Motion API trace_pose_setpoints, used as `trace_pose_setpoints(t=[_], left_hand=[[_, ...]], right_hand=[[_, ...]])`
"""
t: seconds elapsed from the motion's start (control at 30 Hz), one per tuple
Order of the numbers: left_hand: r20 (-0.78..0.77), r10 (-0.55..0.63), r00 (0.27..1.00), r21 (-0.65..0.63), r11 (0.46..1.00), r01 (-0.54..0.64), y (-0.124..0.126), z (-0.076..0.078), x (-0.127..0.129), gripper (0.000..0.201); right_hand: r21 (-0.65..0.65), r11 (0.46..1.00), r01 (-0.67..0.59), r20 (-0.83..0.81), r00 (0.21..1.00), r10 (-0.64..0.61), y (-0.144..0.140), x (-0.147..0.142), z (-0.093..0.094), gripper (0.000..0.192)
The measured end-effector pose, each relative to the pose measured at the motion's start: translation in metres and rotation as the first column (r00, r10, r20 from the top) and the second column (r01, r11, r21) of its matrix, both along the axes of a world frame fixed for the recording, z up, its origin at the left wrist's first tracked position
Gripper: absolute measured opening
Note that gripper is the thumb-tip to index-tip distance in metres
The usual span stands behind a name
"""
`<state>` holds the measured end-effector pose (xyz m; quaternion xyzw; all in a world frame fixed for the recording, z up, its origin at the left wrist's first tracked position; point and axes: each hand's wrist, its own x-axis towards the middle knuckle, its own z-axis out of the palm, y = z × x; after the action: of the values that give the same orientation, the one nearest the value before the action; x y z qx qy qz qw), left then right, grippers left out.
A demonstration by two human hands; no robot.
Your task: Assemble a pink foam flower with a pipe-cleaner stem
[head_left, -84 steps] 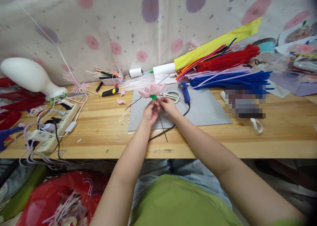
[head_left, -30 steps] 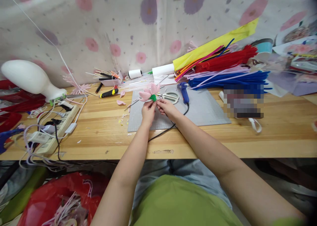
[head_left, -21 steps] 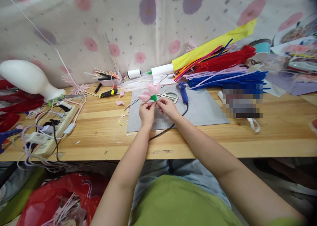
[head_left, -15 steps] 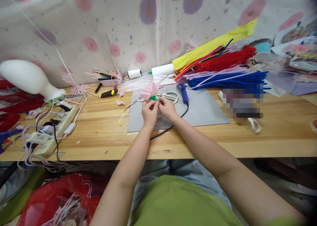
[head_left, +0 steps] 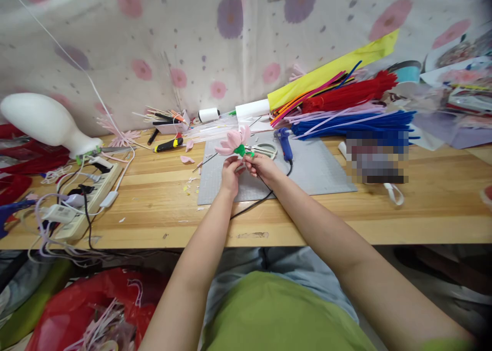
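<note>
A pink artificial flower [head_left: 229, 143] with a green base [head_left: 240, 150] is tilted above the grey mat, its petals to the left. My left hand [head_left: 231, 176] is closed just under the base, fingertips pinched at the stem. Against the stem from the other side presses my right hand [head_left: 264, 167], fingers curled. A small green piece [head_left: 250, 155] shows by its fingertips; whether it is tape or a strip I cannot tell. The thin dark stem slants out below the right fingers. Scissors [head_left: 267, 149] lie behind my hands, partly hidden.
The blue glue gun [head_left: 284, 144] lies on the mat [head_left: 319, 174], its black cable running to the table front. Loose pink petals [head_left: 187, 159] and a yellow-black cutter [head_left: 168, 145] are left. Blue pipe cleaners [head_left: 353, 123] lie right; a power strip [head_left: 90, 202] stands far left.
The flower has tilted further left, showing more of its green base and its stem. My hands have shifted slightly and my right fingers have turned.
</note>
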<state>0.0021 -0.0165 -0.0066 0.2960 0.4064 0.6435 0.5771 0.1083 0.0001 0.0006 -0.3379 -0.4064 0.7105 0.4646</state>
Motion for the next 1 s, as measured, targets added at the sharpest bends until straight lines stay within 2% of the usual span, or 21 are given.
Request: trace_pose_setpoints(t=[0.1, 0.17, 0.23, 0.33, 0.47, 0.67, 0.87, 1.0], left_hand=[[0.104, -0.218, 0.970, 0.097, 0.973, 0.209, -0.001, 0.004, 0.000, 0.016], [0.136, -0.273, 0.952, 0.112, 0.959, 0.259, -0.001, 0.005, 0.000, 0.023], [0.148, -0.277, 0.950, 0.076, 0.960, 0.268, 0.000, 0.004, -0.001, 0.025], [0.141, -0.229, 0.963, 0.012, 0.973, 0.230, 0.001, 0.002, -0.001, 0.019], [0.074, -0.097, 0.993, 0.052, 0.994, 0.093, 0.002, -0.001, 0.001, 0.010], [-0.156, 0.111, 0.982, -0.001, 0.994, -0.112, -0.002, -0.001, 0.005, 0.010], [-0.225, 0.222, 0.949, 0.027, 0.975, -0.222, 0.000, 0.002, 0.007, 0.008], [-0.247, 0.173, 0.953, -0.010, 0.983, -0.181, 0.001, 0.000, 0.006, 0.013]], right_hand=[[-0.026, 0.997, -0.071, -0.041, 0.997, 0.070, -0.002, 0.001, 0.005, 0.026], [-0.047, 0.993, -0.109, -0.057, 0.993, 0.106, -0.004, 0.002, 0.007, 0.029], [-0.065, 0.987, -0.144, -0.074, 0.988, 0.139, -0.005, 0.001, 0.009, 0.028], [-0.084, 0.982, -0.172, -0.091, 0.982, 0.164, -0.004, 0.001, 0.008, 0.025], [-0.097, 0.982, -0.162, -0.068, 0.985, 0.156, -0.002, 0.002, 0.004, 0.021], [-0.058, 0.998, -0.025, 0.043, 0.999, 0.027, -0.001, 0.001, -0.002, 0.018], [0.130, 0.980, 0.150, 0.222, 0.959, -0.177, 0.000, -0.005, -0.007, 0.025], [0.327, 0.924, 0.200, 0.406, 0.853, -0.328, 0.001, -0.006, -0.011, 0.020]])
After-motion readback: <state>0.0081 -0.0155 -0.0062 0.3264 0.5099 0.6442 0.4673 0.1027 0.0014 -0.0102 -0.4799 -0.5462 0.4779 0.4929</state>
